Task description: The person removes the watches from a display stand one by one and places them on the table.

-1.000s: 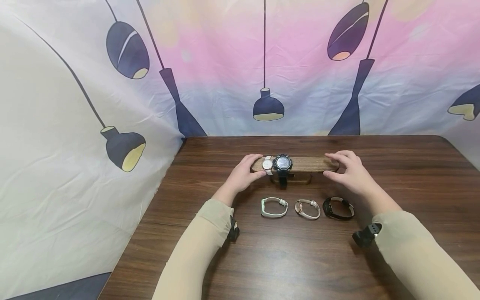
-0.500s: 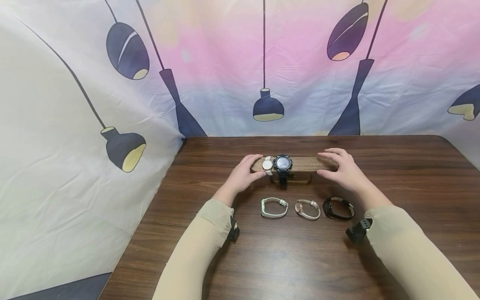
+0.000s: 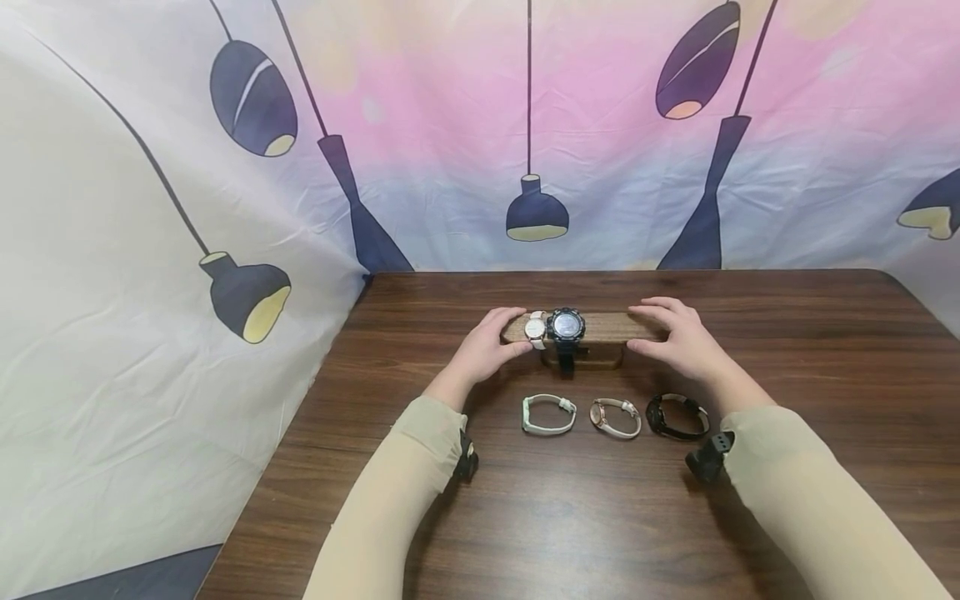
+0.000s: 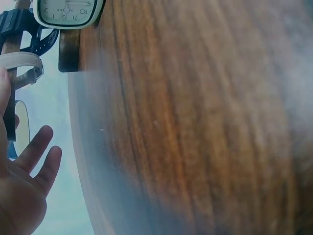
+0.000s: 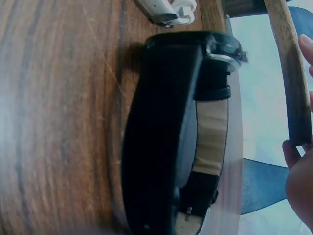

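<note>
A wooden watch stand (image 3: 609, 327) with a crossbar on a low base stands toward the back of the table. Its left part carries a watch with a white strap (image 3: 535, 330) and, beside it, a bulky black digital watch (image 3: 566, 326). My left hand (image 3: 480, 352) grips the bar's left end, thumb in front, fingers behind. My right hand (image 3: 686, 340) holds the bar near its right end between thumb and fingers. In front lie a pale green watch (image 3: 526, 415), a rose-gold watch with a light strap (image 3: 597, 414) and a black watch (image 3: 656, 415), all with buckled straps.
The brown wood-grain table (image 3: 585, 517) reaches back to a cloth backdrop (image 3: 457, 108) printed with lamps. Another cloth (image 3: 135, 350) hangs along the left side. The black watch's strap (image 5: 156, 137) fills much of the right wrist view.
My right hand has shifted a little left along the bar, and its forearm has come inward with it. The left hand, the stand and the watches have stayed put.
</note>
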{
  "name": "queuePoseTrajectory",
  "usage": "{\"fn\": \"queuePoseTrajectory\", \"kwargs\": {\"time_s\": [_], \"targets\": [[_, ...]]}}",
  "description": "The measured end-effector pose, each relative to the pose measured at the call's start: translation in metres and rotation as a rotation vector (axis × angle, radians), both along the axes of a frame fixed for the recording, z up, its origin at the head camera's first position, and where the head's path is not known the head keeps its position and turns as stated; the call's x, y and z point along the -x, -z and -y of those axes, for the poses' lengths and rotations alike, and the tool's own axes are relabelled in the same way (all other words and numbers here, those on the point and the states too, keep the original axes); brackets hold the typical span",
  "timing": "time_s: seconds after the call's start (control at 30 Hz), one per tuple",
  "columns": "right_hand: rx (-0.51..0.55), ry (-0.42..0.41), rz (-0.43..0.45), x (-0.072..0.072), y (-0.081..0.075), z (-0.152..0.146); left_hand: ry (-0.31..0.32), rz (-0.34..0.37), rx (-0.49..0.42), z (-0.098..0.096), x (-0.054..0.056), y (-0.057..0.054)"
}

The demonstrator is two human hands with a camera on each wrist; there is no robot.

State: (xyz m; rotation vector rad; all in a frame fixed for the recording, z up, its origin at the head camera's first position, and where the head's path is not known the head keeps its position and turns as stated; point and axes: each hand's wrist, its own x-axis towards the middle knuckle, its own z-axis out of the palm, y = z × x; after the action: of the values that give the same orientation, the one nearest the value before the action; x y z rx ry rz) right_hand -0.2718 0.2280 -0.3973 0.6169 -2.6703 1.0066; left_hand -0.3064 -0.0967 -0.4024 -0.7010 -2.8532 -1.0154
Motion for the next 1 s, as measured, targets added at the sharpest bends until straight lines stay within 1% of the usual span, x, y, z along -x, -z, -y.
{"fn": "queuePoseTrajectory", "kwargs": {"time_s": [0.1,0.27,0.57,0.83,1.0], "targets": [[-0.015,0.007,0.027,0.0016,0.001,0.0026,0.002,-0.004,0.001,-0.0001,0.0004,0.0003],[-0.023,0.026,0.043,0.0014,0.0012,0.0063,-0.003,-0.005,0.003,0.0002,0.0002,0.0012],[-0.01,0.031,0.029,0.0024,0.0048,0.0068,0.001,-0.012,-0.001,-0.0001,0.0001,0.0013],[-0.011,0.035,0.05,0.004,0.0057,0.0072,-0.006,-0.011,0.003,0.0008,0.0005,0.0023],[-0.005,0.041,0.052,0.0032,0.0055,0.0072,0.002,-0.009,-0.008,0.001,0.0005,0.0019]]}}
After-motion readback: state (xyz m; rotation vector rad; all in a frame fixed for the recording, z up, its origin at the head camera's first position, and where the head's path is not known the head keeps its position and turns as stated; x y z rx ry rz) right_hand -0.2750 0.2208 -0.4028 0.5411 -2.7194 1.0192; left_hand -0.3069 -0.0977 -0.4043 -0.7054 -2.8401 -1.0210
